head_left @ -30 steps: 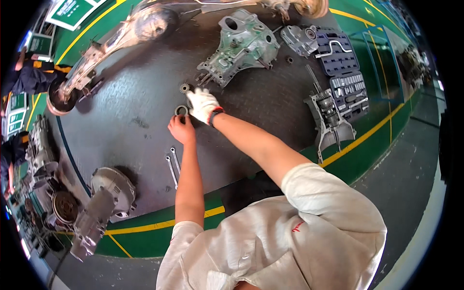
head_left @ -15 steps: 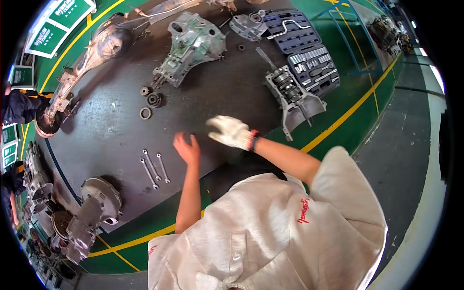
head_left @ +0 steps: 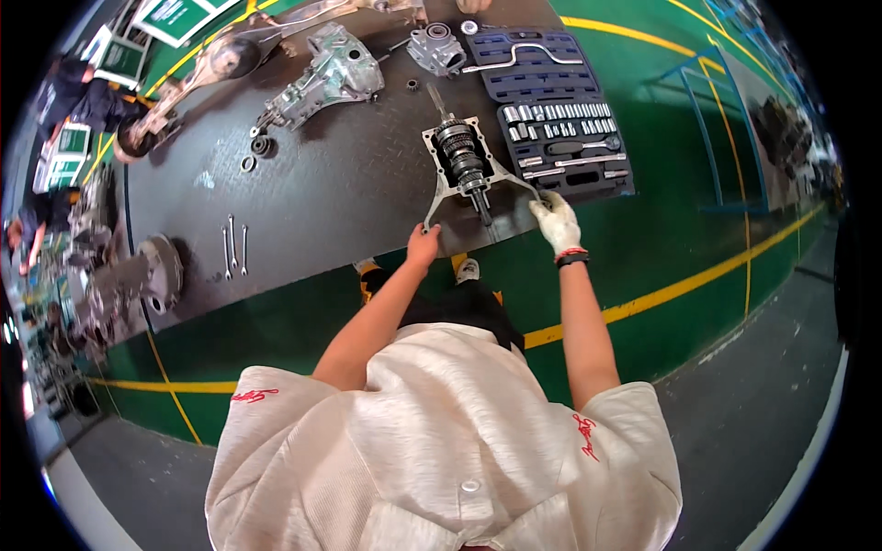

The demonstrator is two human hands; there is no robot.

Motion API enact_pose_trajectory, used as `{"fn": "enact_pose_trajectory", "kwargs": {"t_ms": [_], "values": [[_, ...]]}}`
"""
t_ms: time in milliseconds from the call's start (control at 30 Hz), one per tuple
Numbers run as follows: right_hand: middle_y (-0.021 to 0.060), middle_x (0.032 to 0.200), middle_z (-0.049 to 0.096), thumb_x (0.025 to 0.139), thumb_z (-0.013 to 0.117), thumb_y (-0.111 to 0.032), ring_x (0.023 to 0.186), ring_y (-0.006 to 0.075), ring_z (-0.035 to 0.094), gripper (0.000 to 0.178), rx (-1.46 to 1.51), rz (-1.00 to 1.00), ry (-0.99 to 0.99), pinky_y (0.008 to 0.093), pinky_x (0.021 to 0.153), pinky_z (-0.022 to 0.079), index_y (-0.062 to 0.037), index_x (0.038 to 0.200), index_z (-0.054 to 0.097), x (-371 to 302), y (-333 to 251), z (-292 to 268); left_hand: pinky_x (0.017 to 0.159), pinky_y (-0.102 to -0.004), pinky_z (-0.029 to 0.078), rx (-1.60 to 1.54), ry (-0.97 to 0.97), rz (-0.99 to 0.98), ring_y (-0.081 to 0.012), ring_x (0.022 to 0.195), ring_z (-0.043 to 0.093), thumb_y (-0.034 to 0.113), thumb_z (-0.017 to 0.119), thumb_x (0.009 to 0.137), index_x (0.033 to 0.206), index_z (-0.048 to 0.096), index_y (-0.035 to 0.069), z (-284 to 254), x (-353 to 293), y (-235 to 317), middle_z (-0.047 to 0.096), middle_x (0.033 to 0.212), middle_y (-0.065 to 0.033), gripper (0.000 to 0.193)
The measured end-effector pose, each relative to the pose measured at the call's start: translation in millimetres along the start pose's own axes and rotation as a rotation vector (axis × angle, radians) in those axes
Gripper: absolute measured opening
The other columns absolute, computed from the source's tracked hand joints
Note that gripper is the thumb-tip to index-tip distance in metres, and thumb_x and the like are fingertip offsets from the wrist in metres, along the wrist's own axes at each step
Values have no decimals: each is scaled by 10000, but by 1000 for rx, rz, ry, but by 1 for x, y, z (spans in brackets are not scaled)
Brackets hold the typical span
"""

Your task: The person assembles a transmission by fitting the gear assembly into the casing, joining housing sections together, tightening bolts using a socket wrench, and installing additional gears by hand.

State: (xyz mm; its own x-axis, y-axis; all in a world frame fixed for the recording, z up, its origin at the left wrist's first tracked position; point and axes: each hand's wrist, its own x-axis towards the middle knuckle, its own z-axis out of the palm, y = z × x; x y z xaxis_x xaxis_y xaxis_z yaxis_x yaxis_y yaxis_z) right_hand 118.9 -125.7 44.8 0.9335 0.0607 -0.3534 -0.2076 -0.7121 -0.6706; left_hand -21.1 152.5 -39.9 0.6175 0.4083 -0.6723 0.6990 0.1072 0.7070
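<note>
An opened gearbox housing point(head_left: 503, 174) lies near the front edge of the dark table, its flared end toward me. A shaft with several gears point(head_left: 461, 154) sits inside it. My bare left hand point(head_left: 424, 247) is closed on the tip of the left flared arm. The tip of the right arm is in my right hand point(head_left: 557, 222), which wears a white glove. My palms hide the fingers in part. Right beside the housing is an open socket set case point(head_left: 513, 138) with sockets and a ratchet point(head_left: 588, 146). A small gear point(head_left: 412, 84) lies beyond the housing.
Three wrenches point(head_left: 233, 246) lie at the left of the table point(head_left: 331, 207). Bearing rings point(head_left: 263, 146), a large greenish casing point(head_left: 335, 78), a smaller casing point(head_left: 435, 50) and a long axle point(head_left: 230, 57) are farther off. Other gearboxes point(head_left: 124, 283) stand left. People are at the far left.
My view has shifted right. Both hands, earlier free over the table left of the gearbox, have moved right and taken hold of the two flared arms. The housing now points more squarely toward me.
</note>
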Motion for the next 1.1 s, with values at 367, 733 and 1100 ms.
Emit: {"fn": "enact_pose_trajectory", "kwargs": {"t_ms": [367,733,1100], "values": [[288,1239,648,823,632,-465,1219,404,608,604,-659,-13,-278,446,1053,480,9,1192,701,50,-35,15,967,-418,517,107,329,-98,-367,1093,683,182,552,832,1372,611,32,25,2,6,698,1226,-214,564],[279,1114,687,906,614,-543,1106,438,637,581,-622,-150,-69,481,948,504,-4,1090,729,26,-16,42,985,-454,509,217,305,54,-404,1133,649,164,542,817,1256,694,62,-9,-28,21,694,1186,-232,476],[261,1051,698,921,604,-533,1039,447,648,539,-639,-224,-70,500,901,516,-25,1047,732,-29,-30,78,913,-481,529,145,394,53,-426,1023,673,157,545,785,1197,722,85,-41,-68,-37,718,1057,-238,454]]}}
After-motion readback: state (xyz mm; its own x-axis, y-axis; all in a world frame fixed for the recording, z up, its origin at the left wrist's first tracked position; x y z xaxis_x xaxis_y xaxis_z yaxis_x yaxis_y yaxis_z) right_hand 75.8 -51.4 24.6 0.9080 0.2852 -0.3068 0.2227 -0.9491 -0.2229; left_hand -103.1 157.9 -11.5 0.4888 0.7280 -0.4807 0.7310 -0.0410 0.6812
